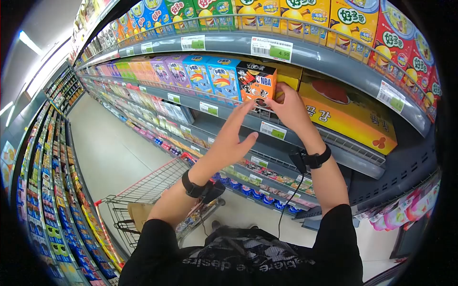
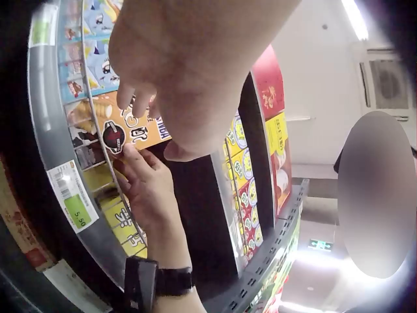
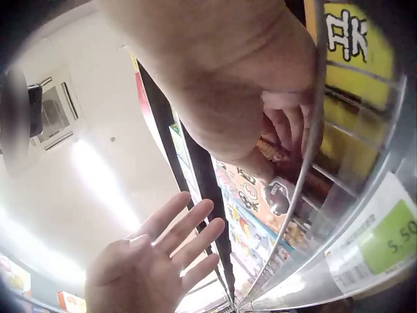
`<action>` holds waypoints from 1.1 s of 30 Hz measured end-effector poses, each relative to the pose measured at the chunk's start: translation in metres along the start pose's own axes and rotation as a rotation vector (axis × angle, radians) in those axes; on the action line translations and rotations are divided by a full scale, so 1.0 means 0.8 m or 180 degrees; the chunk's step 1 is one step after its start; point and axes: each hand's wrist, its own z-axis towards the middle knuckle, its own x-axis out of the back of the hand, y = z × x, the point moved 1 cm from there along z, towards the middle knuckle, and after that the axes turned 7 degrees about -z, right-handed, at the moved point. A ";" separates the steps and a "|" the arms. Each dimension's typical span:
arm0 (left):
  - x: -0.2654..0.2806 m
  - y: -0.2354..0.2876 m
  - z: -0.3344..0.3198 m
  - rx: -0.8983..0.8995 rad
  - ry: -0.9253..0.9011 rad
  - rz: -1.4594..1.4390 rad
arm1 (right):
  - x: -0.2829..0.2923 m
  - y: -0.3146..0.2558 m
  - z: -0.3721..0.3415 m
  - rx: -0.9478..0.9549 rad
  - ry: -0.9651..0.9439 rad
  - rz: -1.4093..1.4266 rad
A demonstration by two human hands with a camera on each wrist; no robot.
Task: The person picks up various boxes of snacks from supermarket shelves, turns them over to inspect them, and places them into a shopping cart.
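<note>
An orange and black box with "NBA" lettering (image 1: 257, 83) stands upright on a shelf behind a low wire rail, at the right end of a row. My right hand (image 1: 292, 110) is at its right side, thumb on the lower front and fingers curled at the side edge. In the left wrist view, that hand (image 2: 151, 192) pinches the lower corner of the box (image 2: 153, 132). My left hand (image 1: 228, 145) has its fingers extended, the tips by the box's lower front left. The right wrist view shows the left palm (image 3: 146, 270) with fingers spread.
Blue boxes (image 1: 223, 78) stand directly left of the orange one. A long yellow box (image 1: 353, 117) lies to the right. Price labels (image 1: 273, 130) line the shelf edge, and small boxes (image 1: 305, 14) fill the shelf above. A shopping cart (image 1: 138, 190) stands below left.
</note>
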 end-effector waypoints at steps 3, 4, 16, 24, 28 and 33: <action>-0.002 -0.004 -0.001 0.0083 0.0195 -0.0242 | -0.001 0.012 -0.010 -0.0088 0.0073 0.0141; -0.004 -0.004 0.001 0.0105 0.0266 -0.0386 | 0.005 0.006 -0.015 -0.0138 0.0126 0.0037; 0.026 0.015 -0.030 -0.0854 0.0625 -0.0356 | 0.040 -0.048 -0.134 0.1478 0.0561 0.0574; 0.068 -0.004 -0.086 -0.0511 0.0414 -0.0861 | -0.011 -0.066 -0.177 0.0696 0.0445 0.1277; 0.082 -0.044 -0.145 0.0661 0.0303 -0.1663 | -0.076 -0.055 -0.193 -0.0410 -0.0072 0.2333; 0.113 -0.082 -0.218 0.1688 0.0311 -0.2116 | -0.164 -0.051 -0.224 -0.0844 -0.0554 0.2330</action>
